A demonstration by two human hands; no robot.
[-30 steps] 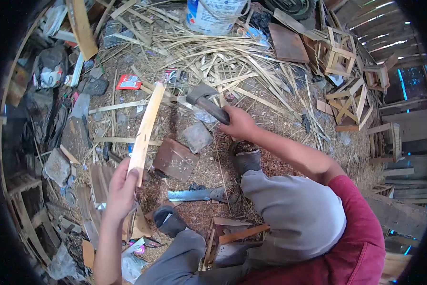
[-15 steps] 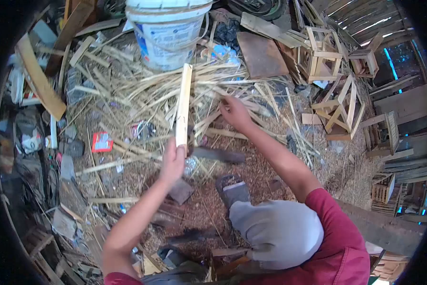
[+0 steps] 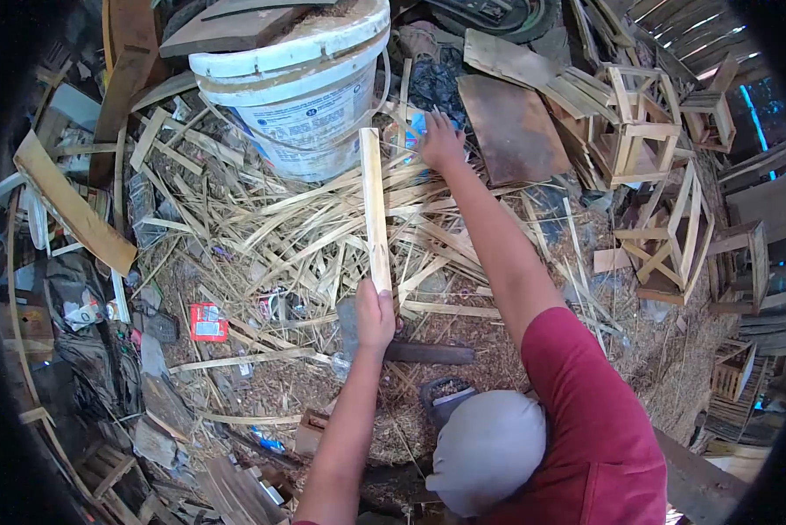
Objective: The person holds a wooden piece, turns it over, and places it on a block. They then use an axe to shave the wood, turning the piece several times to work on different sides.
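My left hand (image 3: 375,317) is closed round the lower end of a pale wooden strip (image 3: 375,206), which stands up away from me above the pile of thin wood slivers (image 3: 323,236). Further forward, my right hand (image 3: 442,143) is stretched out with its fingers apart and nothing in it. It is over a blue wrapper (image 3: 417,128), beside a black plastic bag (image 3: 437,83). A white bucket (image 3: 310,114) is to the left of my right hand.
Boards lie on the bucket's top. A brown board (image 3: 511,129) leans beyond my right arm. Small wooden frames (image 3: 645,144) stand at the right. On the left are a curved wood piece (image 3: 73,206) and a red packet (image 3: 208,323). A dark bar (image 3: 430,353) lies near my left hand.
My right hand has moved forward from over the slivers to the blue wrapper, and its fingers have spread. The view has shifted; the left hand still holds the strip.
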